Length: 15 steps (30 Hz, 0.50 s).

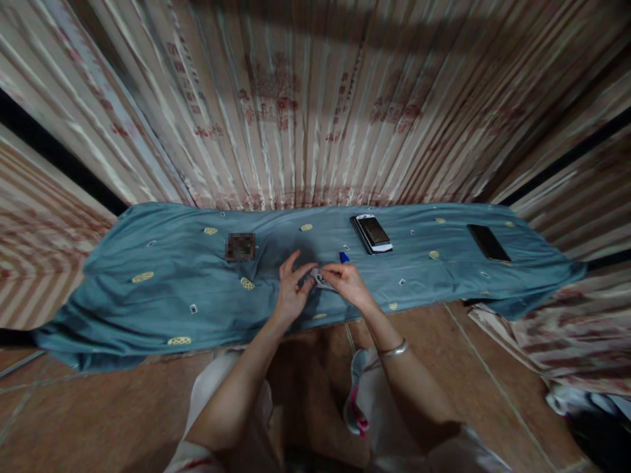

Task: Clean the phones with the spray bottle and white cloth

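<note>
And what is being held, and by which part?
A small pale item, apparently pinched near its far edge by the right hand; whether the left hand, beside it, also grips is unclear.

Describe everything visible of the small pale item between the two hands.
The small pale item looks thin, greyish-white, with a darker curved mark; its material is too small to tell, perhaps paper or plastic. The fingertips of the right hand pinch it; those of the left hand are at its other side, contact unclear. It is over the blue-green cloth; whether it rests there is unclear.
</note>
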Tool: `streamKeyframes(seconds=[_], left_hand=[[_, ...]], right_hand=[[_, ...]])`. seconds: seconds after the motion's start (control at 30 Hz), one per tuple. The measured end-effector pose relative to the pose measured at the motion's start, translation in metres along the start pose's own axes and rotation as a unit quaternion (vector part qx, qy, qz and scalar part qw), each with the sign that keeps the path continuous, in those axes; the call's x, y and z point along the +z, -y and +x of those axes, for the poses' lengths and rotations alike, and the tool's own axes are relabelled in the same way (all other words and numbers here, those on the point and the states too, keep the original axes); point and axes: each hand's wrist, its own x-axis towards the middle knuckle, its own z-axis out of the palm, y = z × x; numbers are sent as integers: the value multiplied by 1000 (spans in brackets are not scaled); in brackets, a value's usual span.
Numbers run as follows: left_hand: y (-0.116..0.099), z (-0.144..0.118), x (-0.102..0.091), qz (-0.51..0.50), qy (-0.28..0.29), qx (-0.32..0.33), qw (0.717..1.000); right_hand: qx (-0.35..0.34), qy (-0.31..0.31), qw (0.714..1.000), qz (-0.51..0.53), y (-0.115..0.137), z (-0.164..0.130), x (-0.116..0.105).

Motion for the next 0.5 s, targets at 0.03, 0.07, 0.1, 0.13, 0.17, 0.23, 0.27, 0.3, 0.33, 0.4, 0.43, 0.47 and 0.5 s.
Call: streamKeyframes(seconds=[0.03,0.07,0.1,0.13,0.17,0.23,0.27,0.3,0.33,0.4,0.43,0.47,0.5], left_hand=[[-1,1,0,-21,0,-8,1000],[-2,2,1,-51,-4,-22,998],[-3,2,1,-88,-6,-44,995],[-4,3,1,-130,-5,-72,989],[-5,3,2,-173,-1,-104,979],[-8,2,1,-241,7,-164,956],[-10,1,1,-262,7,-187,947],[-12,0,0,-274,3,-203,940],[-14,-1,-1,-282,-2,-213,935],[-17,-2,-2,-296,-5,-225,928],[-19,-2,-3,-303,-4,-230,925],[-20,-2,-3,-309,-3,-233,922],[-20,-2,-4,-314,-4,-235,920]], right_hand=[[7,8,1000,19,1,-2,0],[15,7,999,40,2,-3,-1],[25,0,998,61,4,-5,-2],[35,-11,996,83,6,-6,-4],[42,-22,994,103,9,-8,-6],[42,-32,992,117,12,-11,-9],[34,-28,993,108,14,-12,-10],[22,-24,995,93,14,-13,-10],[7,-25,997,73,15,-14,-10],[-22,-41,998,36,14,-15,-9],[-34,-53,998,24,15,-15,-8],[-46,-64,997,14,15,-15,-8],[-58,-73,996,8,16,-15,-7]])
